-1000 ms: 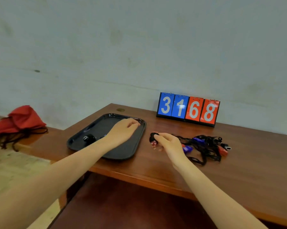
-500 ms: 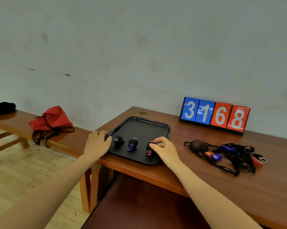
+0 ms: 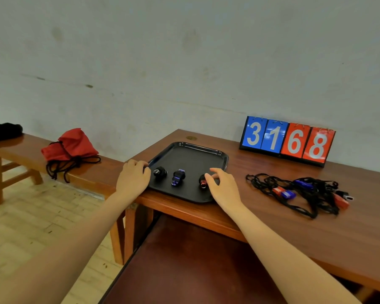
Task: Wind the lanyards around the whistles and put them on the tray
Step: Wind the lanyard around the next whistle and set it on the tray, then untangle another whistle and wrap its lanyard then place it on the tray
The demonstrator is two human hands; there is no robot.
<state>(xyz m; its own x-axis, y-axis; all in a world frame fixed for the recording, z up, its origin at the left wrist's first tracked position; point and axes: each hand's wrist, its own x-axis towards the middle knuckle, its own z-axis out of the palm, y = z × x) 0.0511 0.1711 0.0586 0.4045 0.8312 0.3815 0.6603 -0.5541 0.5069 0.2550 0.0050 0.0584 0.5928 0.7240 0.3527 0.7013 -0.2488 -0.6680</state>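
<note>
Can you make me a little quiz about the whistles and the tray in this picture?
1. How many wound whistles lie on the tray?
2. True or false: the scoreboard reads 3168.
3. Where is the tangled pile? A) on the tray B) on the table right of the tray C) on the bench

Key: 1. Three: black whistle, blue whistle, red whistle. 2. True. 3. B.

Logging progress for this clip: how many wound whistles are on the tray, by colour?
Black wound whistle: 1
Blue wound whistle: 1
Red wound whistle, at the right hand fingertips: 1
Total on the tray: 3
The tangled pile beside it is not counted.
</note>
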